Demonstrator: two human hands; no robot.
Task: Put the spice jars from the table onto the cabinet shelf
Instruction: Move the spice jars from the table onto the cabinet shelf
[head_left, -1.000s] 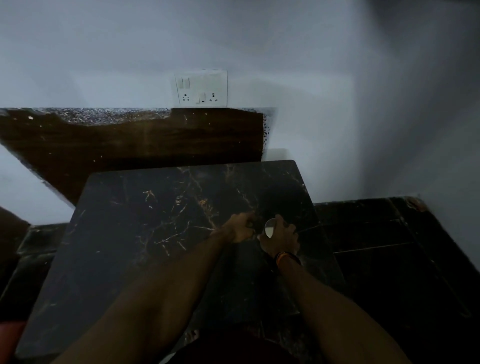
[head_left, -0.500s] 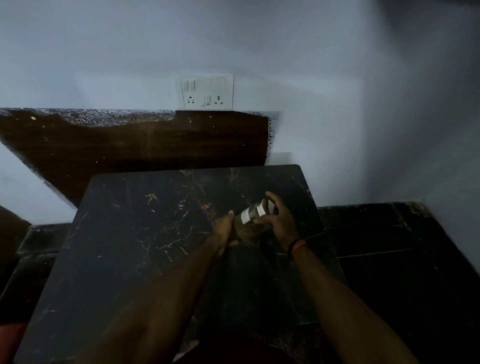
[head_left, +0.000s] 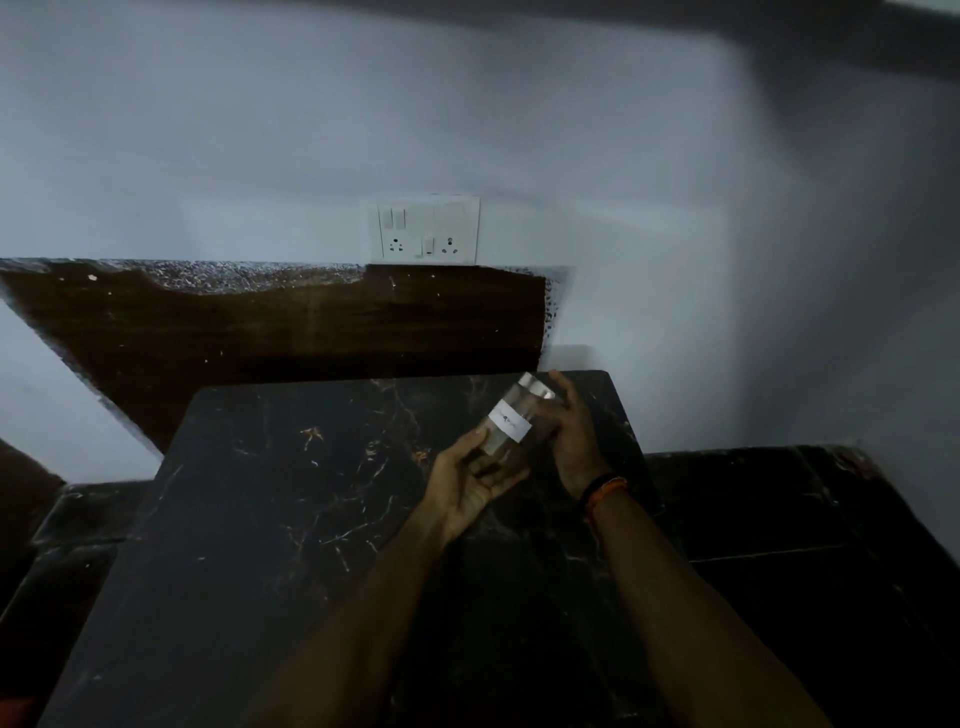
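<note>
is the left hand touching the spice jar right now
Touching. In the head view the left hand cups the lower end of the tilted spice jar, thumb against its side, with no gap showing.

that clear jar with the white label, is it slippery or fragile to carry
The jar looks like smooth clear glass or plastic, so probably slick; both hands cradle it, tilted. If glass, a drop onto the stone-look table could break it. Being round, it would likely roll if laid down.

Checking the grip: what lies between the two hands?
In the head view, the tilted spice jar lies between them, left hand cupping its base, right hand at its lid end.
</note>
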